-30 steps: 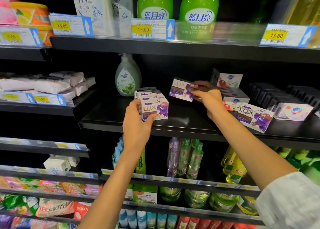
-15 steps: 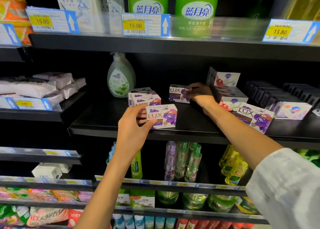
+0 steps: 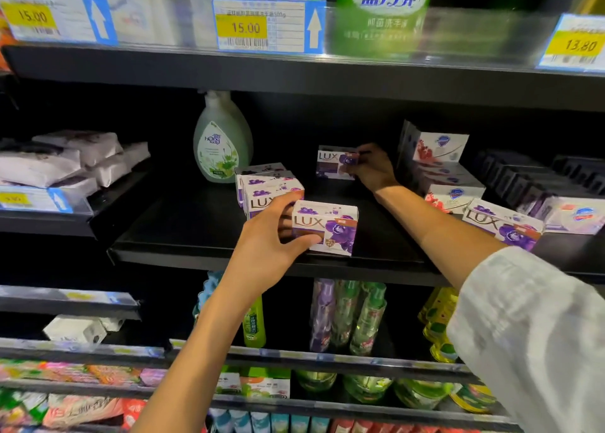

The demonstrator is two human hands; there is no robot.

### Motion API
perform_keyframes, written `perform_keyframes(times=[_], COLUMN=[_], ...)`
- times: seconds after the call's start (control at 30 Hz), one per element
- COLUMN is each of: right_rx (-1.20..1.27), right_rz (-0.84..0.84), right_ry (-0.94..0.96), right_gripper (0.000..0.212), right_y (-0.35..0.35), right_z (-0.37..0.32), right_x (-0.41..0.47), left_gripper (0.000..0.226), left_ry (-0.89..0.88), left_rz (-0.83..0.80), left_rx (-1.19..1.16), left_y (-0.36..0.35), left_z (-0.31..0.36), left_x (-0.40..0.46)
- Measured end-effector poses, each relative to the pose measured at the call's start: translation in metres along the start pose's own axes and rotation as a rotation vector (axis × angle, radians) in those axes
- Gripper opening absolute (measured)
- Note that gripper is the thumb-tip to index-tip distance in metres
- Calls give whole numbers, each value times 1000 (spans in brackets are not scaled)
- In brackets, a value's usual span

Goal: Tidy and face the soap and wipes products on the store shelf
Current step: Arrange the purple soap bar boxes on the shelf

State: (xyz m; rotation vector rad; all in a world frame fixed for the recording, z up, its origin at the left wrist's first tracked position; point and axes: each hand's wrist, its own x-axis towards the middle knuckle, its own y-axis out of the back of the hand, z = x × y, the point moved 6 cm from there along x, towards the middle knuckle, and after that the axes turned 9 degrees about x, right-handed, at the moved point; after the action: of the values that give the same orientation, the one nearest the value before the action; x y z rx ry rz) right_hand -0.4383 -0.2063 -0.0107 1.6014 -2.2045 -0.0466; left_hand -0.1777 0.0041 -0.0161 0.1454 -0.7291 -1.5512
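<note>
Left hand (image 3: 268,236) grips front Lux box (image 3: 325,226) near shelf edge (image 3: 229,262) | right hand (image 3: 373,167) pinches rear Lux box (image 3: 332,162)

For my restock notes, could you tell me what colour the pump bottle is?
The pump bottle is pale translucent green, per the head view.

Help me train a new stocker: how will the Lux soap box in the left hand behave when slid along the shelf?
The Lux soap box looks like rigid card with flat faces, so it probably slides without rolling. The left hand spans it easily, suggesting it is light. Its glossy print may be slightly slippery.
</note>
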Motion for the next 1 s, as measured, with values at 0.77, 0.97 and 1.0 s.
perform_keyframes(times=[0.77, 0.97, 1.0], right_rx=[-178, -219, -229], right_rz=[28, 10, 4], right_ry=[-22, -4, 3], right_gripper=[69, 77, 76], right_y=[-22, -11, -7], right_z=[4, -7, -10], right_x=[57, 33, 27], left_gripper=[72, 73, 73], left_ry=[-41, -41, -44], left_rz=[95, 99, 94], left_rx=[180, 220, 221], left_y=[-8, -8, -8], left_z=[-13, -10, -10], left_x=[1, 1, 1])
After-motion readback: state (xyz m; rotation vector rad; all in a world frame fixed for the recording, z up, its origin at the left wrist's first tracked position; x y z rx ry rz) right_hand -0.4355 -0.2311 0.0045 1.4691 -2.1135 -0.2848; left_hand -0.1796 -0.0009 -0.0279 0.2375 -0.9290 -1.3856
